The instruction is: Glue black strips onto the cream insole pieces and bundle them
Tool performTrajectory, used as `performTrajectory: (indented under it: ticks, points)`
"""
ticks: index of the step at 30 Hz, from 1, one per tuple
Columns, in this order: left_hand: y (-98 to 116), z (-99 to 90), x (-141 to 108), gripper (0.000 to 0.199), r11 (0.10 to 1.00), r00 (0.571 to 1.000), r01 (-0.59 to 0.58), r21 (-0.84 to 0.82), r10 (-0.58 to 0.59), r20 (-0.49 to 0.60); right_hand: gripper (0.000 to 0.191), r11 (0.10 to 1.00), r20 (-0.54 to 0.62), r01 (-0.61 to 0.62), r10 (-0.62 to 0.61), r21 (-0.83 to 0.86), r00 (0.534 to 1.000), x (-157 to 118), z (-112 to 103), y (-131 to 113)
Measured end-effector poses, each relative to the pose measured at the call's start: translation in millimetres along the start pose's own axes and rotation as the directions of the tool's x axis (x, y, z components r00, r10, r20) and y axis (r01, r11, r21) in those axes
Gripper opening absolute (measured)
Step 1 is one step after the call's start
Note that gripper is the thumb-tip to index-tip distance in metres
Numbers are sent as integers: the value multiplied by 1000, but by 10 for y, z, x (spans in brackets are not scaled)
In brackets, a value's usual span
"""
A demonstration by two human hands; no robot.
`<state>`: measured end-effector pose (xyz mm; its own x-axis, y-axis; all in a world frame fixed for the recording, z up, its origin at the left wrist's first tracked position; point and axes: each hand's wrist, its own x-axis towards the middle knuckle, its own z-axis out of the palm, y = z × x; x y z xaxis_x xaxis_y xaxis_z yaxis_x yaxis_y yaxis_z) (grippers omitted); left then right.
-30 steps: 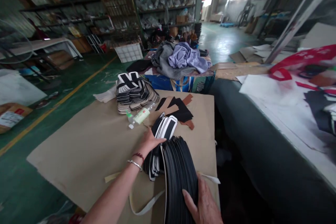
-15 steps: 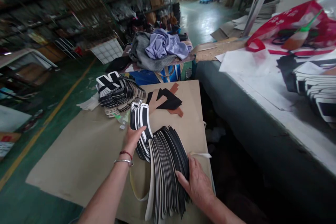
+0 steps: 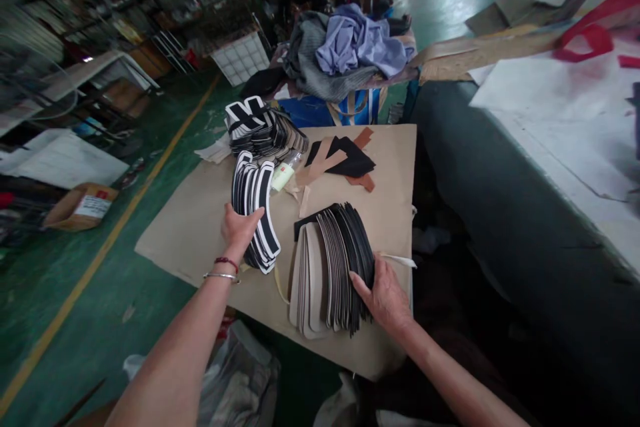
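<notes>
My left hand [image 3: 241,230] is closed around a bundle of curved black pieces with white borders [image 3: 254,203], thumb across the near face. To its right, a row of curved strips [image 3: 336,263], black on one face and beige on the other, leans on edge over the board. At that row's right end my right hand [image 3: 384,290] grips the outer black strips, thumb over their edges and fingers partly hidden behind. A thin white strip [image 3: 400,260] sticks out beside the right fingers.
A beige board [image 3: 195,213] covers the work surface. Toward its back lie another pile of black-and-white pieces [image 3: 260,127], black and brown scraps [image 3: 345,157] and a small plastic packet [image 3: 284,173]. Crumpled cloths [image 3: 350,47] sit beyond; a grey-sided table [image 3: 475,167] stands right.
My left hand has moved the black-and-white bundle leftward, away from the row of strips. Some strips at the row's left now lean over, showing beige faces. The camera view has shifted.
</notes>
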<state>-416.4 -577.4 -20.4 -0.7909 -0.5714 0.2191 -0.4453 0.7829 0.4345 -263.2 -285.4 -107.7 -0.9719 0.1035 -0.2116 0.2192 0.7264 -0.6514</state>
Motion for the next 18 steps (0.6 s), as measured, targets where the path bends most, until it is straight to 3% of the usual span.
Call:
performTrajectory:
  ticks: [4, 7, 8, 10, 12, 14, 16, 18]
  points:
    - [-101, -387, -219, 72, 1000, 1000, 15, -25, -15, -10, 67, 998, 12, 52, -53, 44, 999, 13, -50, 15]
    - [18, -681, -505, 63, 968, 977, 92, -234, -43, 207, 61, 988, 2, 92, -93, 126, 996, 64, -120, 38]
    - [112, -750, -639, 60, 934, 942, 153, -323, -40, 333, 60, 977, 6, 91, -94, 193, 996, 87, -152, 51]
    - [365, -806, -958, 57, 853, 822, 302, -425, -7, 570, 62, 909, 71, 12, -45, 417, 996, 132, -236, 84]
    - [654, -728, -1307, 55, 793, 697, 390, -468, 78, 713, 69, 787, 185, -130, 21, 603, 983, 165, -349, 126]
    - [916, -536, -1625, 52, 758, 597, 417, -502, 188, 780, 75, 614, 315, -290, 70, 734, 947, 180, -482, 172]
    - [1106, -288, -1869, 50, 738, 539, 434, -517, 247, 805, 78, 420, 417, -395, 41, 817, 908, 178, -615, 213]
    - [1218, -50, -2034, 46, 742, 541, 430, -514, 244, 805, 76, 240, 489, -466, -44, 852, 871, 168, -721, 243]
